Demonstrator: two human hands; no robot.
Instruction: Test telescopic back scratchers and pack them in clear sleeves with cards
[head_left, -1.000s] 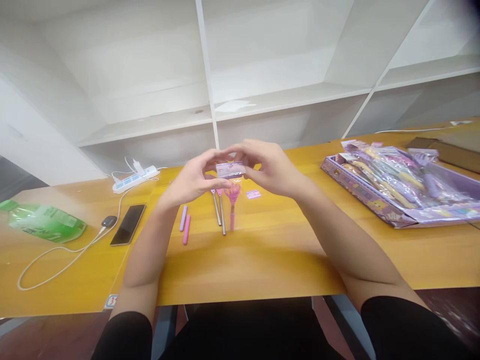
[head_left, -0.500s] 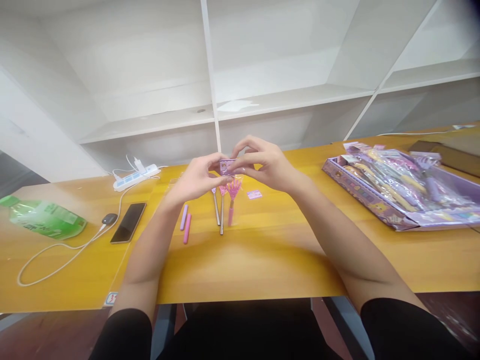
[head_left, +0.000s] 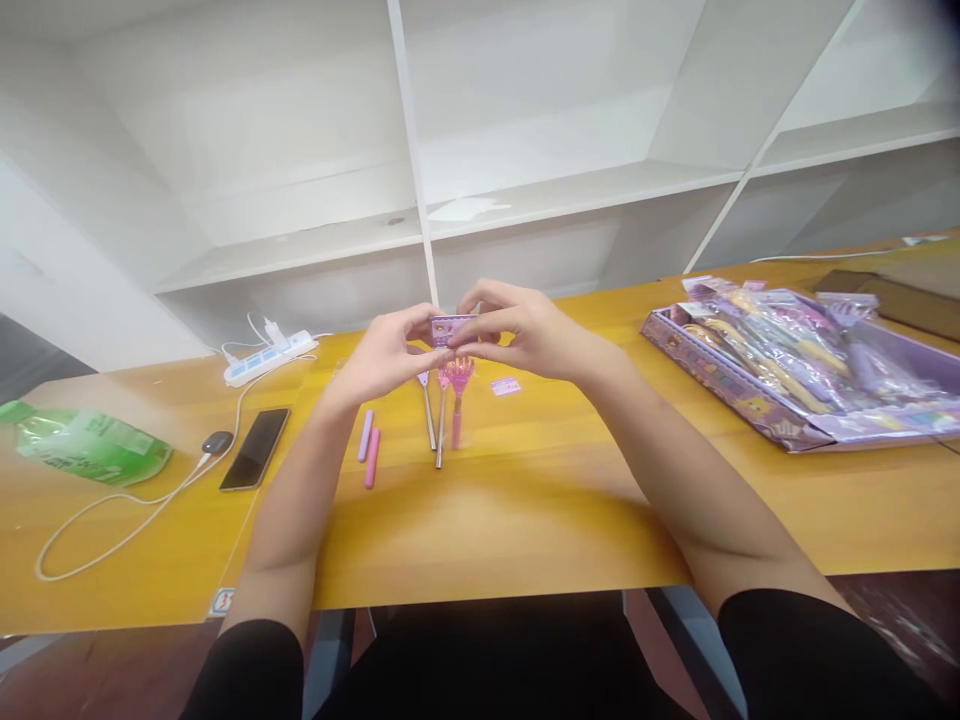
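Note:
Between my hands, above the table, is a small purple printed card (head_left: 444, 330). My left hand (head_left: 390, 352) pinches its left end between thumb and fingers. At the card's right part, the thumb and fingertips of my right hand (head_left: 517, 335) close on it. Just below sits a pink hand-shaped back scratcher (head_left: 458, 385) with a pink handle; clear plastic seems to surround it. Beside it lie two metal rods (head_left: 430, 415) with purple and pink heads, partly hidden by my hands. A lilac tube (head_left: 365, 435) and a pink tube (head_left: 372, 458) rest to the left.
Another purple card (head_left: 505, 386) lies right of the scratcher. Further right stands a purple display box (head_left: 739, 385) of bagged scratchers. On the left are a phone (head_left: 256, 449), a green bottle (head_left: 94, 443), a white cable and a power strip (head_left: 270, 357). White shelving (head_left: 540, 205) rises behind.
Both hands stay at the card with only small finger shifts. The right fingers sit slightly lower and further left. The whole view has shifted a little; nothing on the table has visibly moved.

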